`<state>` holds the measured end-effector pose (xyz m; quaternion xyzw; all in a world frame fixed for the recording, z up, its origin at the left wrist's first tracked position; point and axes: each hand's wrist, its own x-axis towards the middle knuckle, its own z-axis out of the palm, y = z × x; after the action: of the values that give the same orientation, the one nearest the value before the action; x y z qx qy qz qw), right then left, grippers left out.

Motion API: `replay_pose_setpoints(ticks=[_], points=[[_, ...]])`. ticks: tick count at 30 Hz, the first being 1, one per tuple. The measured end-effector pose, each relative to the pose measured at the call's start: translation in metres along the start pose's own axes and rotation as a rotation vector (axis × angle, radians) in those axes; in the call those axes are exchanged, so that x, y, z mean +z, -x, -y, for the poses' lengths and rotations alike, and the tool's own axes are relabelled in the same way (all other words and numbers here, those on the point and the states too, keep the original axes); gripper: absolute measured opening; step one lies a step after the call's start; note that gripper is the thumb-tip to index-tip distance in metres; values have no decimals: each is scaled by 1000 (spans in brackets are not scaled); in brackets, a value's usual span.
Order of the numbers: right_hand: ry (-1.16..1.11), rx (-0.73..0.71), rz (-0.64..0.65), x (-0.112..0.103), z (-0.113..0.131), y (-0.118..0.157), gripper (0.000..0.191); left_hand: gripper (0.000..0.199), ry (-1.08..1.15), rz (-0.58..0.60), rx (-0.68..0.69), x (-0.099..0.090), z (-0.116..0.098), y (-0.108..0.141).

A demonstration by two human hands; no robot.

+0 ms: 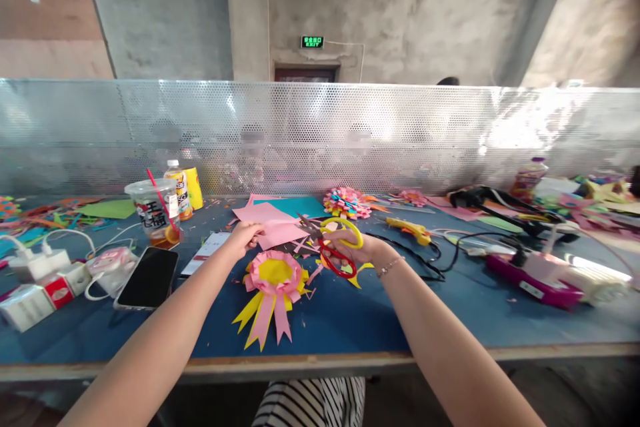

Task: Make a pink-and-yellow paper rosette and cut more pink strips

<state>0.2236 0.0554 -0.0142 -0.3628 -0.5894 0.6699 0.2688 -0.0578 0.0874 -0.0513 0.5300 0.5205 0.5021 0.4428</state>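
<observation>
A sheet of pink paper [281, 232] is pinched at its left edge by my left hand [245, 239]. My right hand [357, 248] grips a pair of scissors [341, 265] with one yellow and one red handle. Their blades are spread and point left, at the paper's right side; whether they touch it I cannot tell. On the table just below both hands lies a pink and yellow paper rosette [274, 280] with forked ribbon tails hanging toward me. Paper scraps lie around the scissors.
Behind the hands are a teal sheet [295, 205] and a layered paper flower [347, 203]. A plastic cup [154, 210], a bottle [179, 187] and a phone [149, 278] stand or lie left. Right are a yellow glue gun [409, 230], black cables and a purple power strip [533, 282].
</observation>
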Motion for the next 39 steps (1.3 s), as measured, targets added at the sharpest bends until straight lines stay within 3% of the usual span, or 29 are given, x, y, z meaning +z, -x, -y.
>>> replay_pose_setpoints(ticks=[4, 9, 16, 23, 31, 39], points=[[-26, 69, 150, 0, -4, -11, 31, 19, 243, 26, -29, 4, -8, 5], [-72, 130, 218, 9, -8, -19, 35, 18, 273, 50, -68, 4, -15, 10], [-124, 52, 153, 18, -13, -24, 32, 20, 134, 107, -132, 7, -18, 17], [-136, 35, 45, 17, -18, -31, 30, 24, 24, 90, -136, 5, -18, 18], [-101, -99, 47, 25, -19, -28, 25, 22, 23, 76, -148, 5, -17, 17], [-52, 9, -68, 13, -26, -44, 24, 20, 11, 84, -120, 2, -13, 13]])
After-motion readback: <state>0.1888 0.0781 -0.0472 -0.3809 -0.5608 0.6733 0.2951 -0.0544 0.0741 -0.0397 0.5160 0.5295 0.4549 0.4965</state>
